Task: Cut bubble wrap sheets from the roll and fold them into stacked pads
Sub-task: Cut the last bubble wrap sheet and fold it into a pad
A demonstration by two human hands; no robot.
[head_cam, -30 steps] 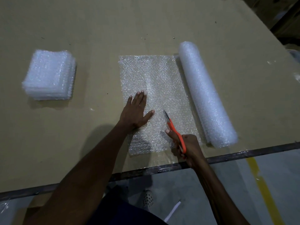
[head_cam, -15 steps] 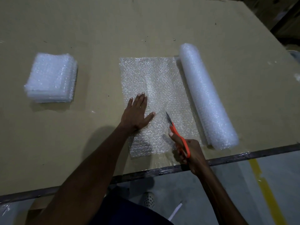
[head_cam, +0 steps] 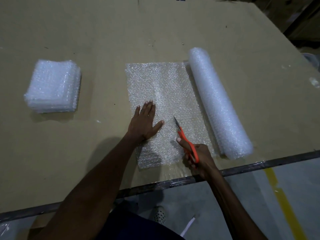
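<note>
Fingers of the left hand (head_cam: 144, 122) lie straight and spread, palm pressing flat on the unrolled bubble wrap sheet (head_cam: 166, 101) near its left edge. To its right, the right hand (head_cam: 199, 155) is curled round the orange handles of the scissors (head_cam: 186, 139), whose blades point away from the person across the sheet, tips resting on or just over the wrap; whether the blades are parted or closed is too small to tell.

The sheet lies flat on the cardboard-covered table (head_cam: 173, 28), directly between the hands and running away from the person. Its right side meets the bubble wrap roll (head_cam: 218, 103), which lies beside it with its long axis also running away from the person, leaning slightly left at the far end. The scissors line up roughly parallel to that roll, so the cut looks set to travel forward along the sheet, with the right hand nearer the roll and the left holding the wrap steady.

Well to the left, apart from both hands, sits a stack of folded pads (head_cam: 53, 86).

How far a cut already runs behind the blades is hard to make out in the clear, glinting plastic, and the right hand covers the sheet's near right corner.
</note>
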